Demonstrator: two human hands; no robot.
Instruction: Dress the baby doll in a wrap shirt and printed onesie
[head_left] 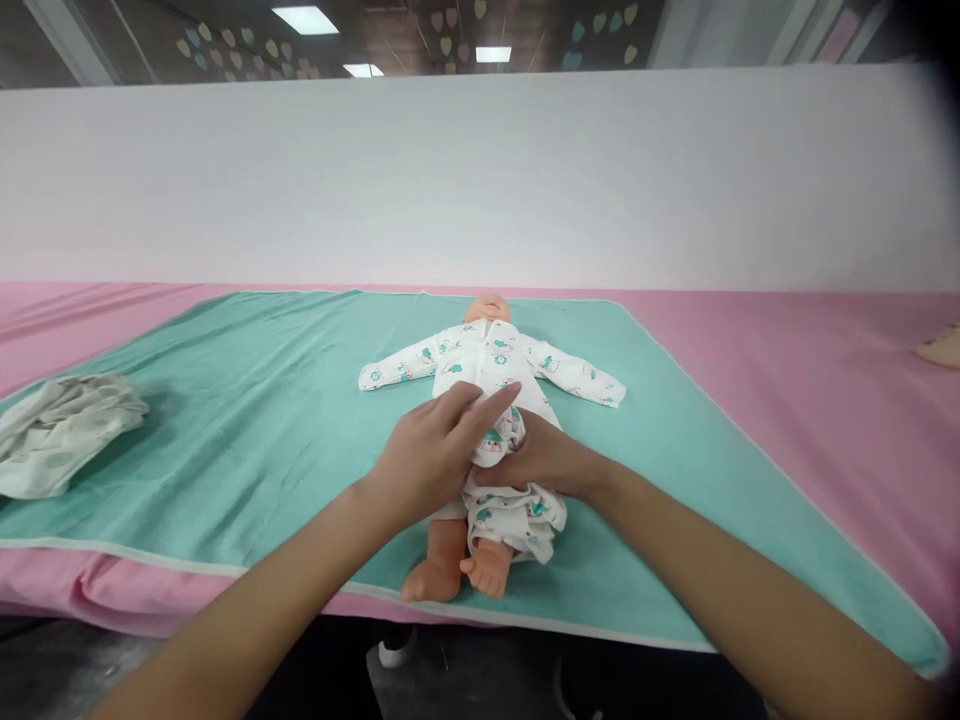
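A baby doll [488, 307] lies on its back, head away from me, feet toward me. It wears a white printed top [480, 352] with both sleeves stretched out sideways. Matching white baby pants [517, 520] are bunched around the doll's leg on the right, with the foot sticking out below. On the left, the doll's other foot [435, 578] is bare. My left hand [431, 455] pinches a gathered part of the pants, index finger extended. My right hand [551, 455] grips the same gathered cloth from the other side, its fingers partly hidden inside it.
Beneath the doll, a teal blanket [300, 440] with a white edge covers part of a pink cloth [825, 400]. A crumpled pale garment [71, 430] lies at the far left. A white wall panel [480, 180] rises behind. A beige object [941, 347] shows at the right edge.
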